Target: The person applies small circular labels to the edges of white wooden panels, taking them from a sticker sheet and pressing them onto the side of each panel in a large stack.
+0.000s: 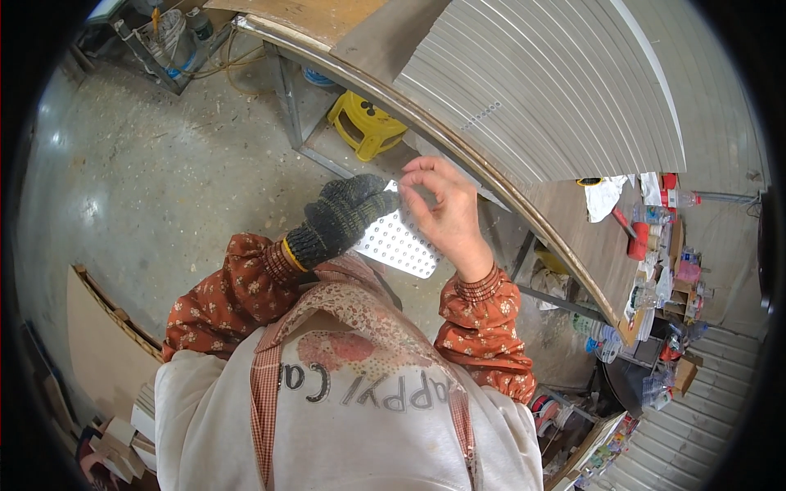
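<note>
My left hand [337, 219], in a dark knitted work glove with a yellow cuff edge, grips a white sheet [403, 245] covered in rows of small round dark-rimmed dots. The sheet hangs tilted in front of my apron, its upper left part hidden under the gloved fingers. At its top edge my bare right hand [449, 214] is closed, thumb and forefinger pinched together. Whatever lies between those fingertips is too small to make out. Both forearms wear red flowered sleeve covers.
Just beyond my hands runs the metal edge of a worktable [491, 176], bearing a large grey striped panel [548, 90]. Below it stands a yellow stool [364, 123]. A red-handled tool [634, 237] and bottles lie at the table's right end. A bucket [168, 41] stands far left.
</note>
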The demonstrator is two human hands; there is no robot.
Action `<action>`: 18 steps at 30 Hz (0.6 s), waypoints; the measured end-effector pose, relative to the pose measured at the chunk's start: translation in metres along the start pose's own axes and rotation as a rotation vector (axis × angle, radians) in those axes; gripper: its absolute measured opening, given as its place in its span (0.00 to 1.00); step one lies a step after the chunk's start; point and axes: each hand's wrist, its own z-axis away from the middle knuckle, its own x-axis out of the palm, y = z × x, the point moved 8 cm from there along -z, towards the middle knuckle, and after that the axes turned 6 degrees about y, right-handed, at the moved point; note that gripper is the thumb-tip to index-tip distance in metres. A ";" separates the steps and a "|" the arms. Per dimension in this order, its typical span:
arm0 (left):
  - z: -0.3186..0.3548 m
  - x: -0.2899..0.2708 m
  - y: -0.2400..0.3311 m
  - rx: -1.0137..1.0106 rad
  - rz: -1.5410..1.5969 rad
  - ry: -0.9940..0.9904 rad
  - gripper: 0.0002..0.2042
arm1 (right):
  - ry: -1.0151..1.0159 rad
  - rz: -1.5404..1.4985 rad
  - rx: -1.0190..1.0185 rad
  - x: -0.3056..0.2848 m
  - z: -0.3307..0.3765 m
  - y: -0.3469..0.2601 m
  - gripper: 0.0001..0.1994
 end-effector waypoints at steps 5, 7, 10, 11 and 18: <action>0.003 0.002 0.001 0.010 -0.046 -0.036 0.14 | -0.010 0.016 -0.047 0.003 0.001 0.000 0.05; 0.003 0.005 -0.002 -0.033 -0.023 -0.116 0.15 | 0.007 0.049 -0.059 0.003 0.002 0.000 0.05; 0.008 0.004 -0.002 0.013 -0.055 -0.043 0.15 | 0.033 0.058 -0.082 0.006 0.002 -0.006 0.05; 0.009 0.004 -0.005 -0.006 -0.034 -0.043 0.15 | 0.042 0.056 -0.091 0.006 0.002 -0.009 0.05; 0.002 -0.014 -0.001 -0.057 -0.047 -0.004 0.15 | 0.285 0.143 -0.092 -0.031 -0.009 -0.011 0.04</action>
